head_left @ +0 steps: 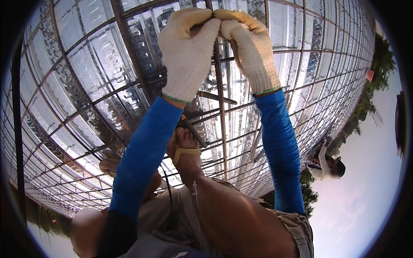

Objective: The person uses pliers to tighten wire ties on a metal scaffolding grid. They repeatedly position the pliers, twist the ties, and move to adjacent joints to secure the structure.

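My left hand (189, 51) and my right hand (249, 47) wear off-white knit gloves with green-edged cuffs, above blue sleeves. At the top middle their fingertips are pinched together and meet over a rusty steel reinforcing bar (218, 81). Whatever lies between the fingers is too small or hidden to make out. Below my left wrist, a hand tool with dark metal arms (217, 97) and a bit of orange rests near my sandalled foot (187, 148), partly hidden by my left forearm.
A wide steel bar grid (112, 92) spreads over shiny ribbed metal sheeting (97, 56). My feet rest among the bars. At the far right a person in a light top (322, 165) is near the grid's edge, with trees (383, 60) beyond. A small red flag (369, 75) shows there.
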Tool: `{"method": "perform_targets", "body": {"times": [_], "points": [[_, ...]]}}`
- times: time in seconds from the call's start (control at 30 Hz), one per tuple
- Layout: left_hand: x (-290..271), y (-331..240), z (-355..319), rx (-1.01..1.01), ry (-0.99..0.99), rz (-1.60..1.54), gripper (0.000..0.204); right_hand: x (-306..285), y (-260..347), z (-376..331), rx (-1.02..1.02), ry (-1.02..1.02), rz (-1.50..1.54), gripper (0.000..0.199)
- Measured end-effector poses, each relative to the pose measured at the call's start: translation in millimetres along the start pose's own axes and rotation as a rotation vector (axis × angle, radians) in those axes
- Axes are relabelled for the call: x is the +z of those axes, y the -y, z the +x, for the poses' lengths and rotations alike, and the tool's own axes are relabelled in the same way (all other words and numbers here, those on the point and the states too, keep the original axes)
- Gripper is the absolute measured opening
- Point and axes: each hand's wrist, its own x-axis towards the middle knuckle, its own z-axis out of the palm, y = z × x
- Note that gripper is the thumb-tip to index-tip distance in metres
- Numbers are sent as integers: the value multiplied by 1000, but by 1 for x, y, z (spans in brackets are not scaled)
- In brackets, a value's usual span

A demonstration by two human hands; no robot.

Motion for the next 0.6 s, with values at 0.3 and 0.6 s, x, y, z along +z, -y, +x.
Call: {"method": "perform_targets", "body": {"times": [0.3,0.6], "points": [[18,4,4,252,-149,273,18,-27,6,17,-77,182,-103,54],[22,5,4,208,-157,327,31,-24,26,31,-119,239,-515,38]]}}
